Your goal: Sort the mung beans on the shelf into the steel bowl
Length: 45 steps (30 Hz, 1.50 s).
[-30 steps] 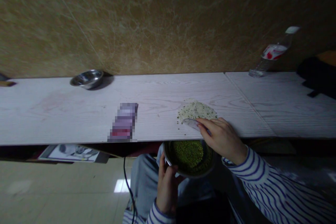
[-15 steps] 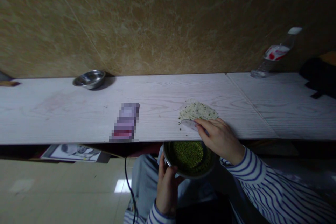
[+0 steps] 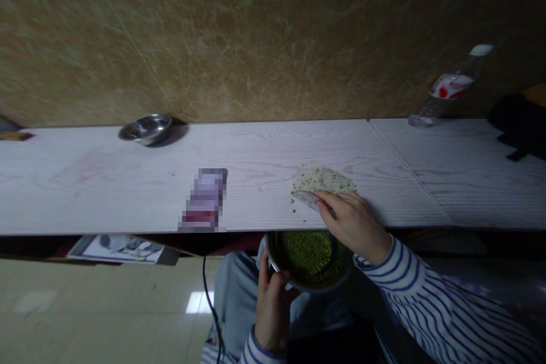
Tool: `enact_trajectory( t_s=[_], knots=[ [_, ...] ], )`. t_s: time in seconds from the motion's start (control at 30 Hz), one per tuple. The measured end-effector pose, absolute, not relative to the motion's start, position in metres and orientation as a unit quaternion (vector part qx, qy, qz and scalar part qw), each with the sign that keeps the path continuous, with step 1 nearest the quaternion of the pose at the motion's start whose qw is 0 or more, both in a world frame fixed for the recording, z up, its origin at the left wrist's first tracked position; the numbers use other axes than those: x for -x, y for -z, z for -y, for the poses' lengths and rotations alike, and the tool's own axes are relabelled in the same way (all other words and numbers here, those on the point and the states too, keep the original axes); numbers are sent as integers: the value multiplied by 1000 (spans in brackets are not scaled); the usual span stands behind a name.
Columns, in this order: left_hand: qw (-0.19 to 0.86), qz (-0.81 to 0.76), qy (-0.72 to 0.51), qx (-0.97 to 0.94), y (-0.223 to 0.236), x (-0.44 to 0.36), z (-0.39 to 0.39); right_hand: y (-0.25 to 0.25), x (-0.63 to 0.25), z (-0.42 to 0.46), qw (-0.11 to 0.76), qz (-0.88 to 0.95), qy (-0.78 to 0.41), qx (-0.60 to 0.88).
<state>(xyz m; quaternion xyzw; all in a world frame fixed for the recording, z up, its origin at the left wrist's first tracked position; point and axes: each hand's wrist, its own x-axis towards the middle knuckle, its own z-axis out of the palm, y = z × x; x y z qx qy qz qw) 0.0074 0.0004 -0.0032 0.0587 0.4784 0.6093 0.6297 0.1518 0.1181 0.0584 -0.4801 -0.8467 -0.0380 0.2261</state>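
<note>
My left hand (image 3: 273,301) is closed on the near-left rim of a metal bowl (image 3: 328,284), held over the lap just below the counter edge. Small green beans (image 3: 309,250), like mung beans, lie inside it. In my right hand (image 3: 354,222) is a pale, thin, flat scraper (image 3: 306,199), pinched between thumb and fingers. The scraper's edge meets the near side of a heap of white grains mixed with green beans (image 3: 326,177) on the counter. My right fingers partly cover the heap's near-right edge. Several stray beans dot the surface left of the scraper.
A smaller metal bowl (image 3: 147,129) rests on the white wood-grain counter (image 3: 256,148) by the wall. Left of the heap lies a blurred-out flat object (image 3: 205,199). A plastic bottle (image 3: 447,88) and a dark bag (image 3: 520,125) are at right. A black cable (image 3: 211,301) hangs below.
My right hand and the scraper have shifted slightly forward, toward the heap, and the scraper is tilted a little differently. My left hand and the bowl stay almost where they were.
</note>
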Motion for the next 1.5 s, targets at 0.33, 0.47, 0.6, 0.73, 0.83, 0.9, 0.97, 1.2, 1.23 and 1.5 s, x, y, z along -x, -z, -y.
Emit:
enact_trajectory(
  t_s=[0.33, 0.47, 0.6, 0.73, 0.83, 0.9, 0.97, 1.2, 1.23, 1.5],
  knots=[
    [626, -490, -604, -63, 2, -7, -1, -62, -159, -125, 214, 823, 54, 523],
    [619, -496, -605, -62, 2, -5, -1, -64, -156, -126, 231, 828, 49, 509],
    [622, -492, -606, -64, 0, -3, -1, -65, -147, -128, 220, 838, 46, 497],
    [624, -484, -611, -59, -1, -3, 0, -67, -142, -128, 197, 844, 46, 496],
    [619, -483, -616, -61, -1, -3, -1, -67, -143, -127, 203, 850, 35, 485],
    [619, -486, -614, -64, 0, -3, -1, -67, -145, -126, 215, 849, 30, 481],
    [619, -490, -611, -63, 1, -2, -2, -67, -147, -126, 222, 847, 32, 482],
    [629, -474, -613, -59, 4, 1, -1, -66, -149, -127, 217, 853, 28, 473],
    [629, -472, -615, -58, 4, 1, -1, -66, -150, -126, 219, 853, 26, 472],
    [631, -472, -613, -56, 6, 3, -3, -65, -155, -125, 220, 855, 19, 469]
  ],
)
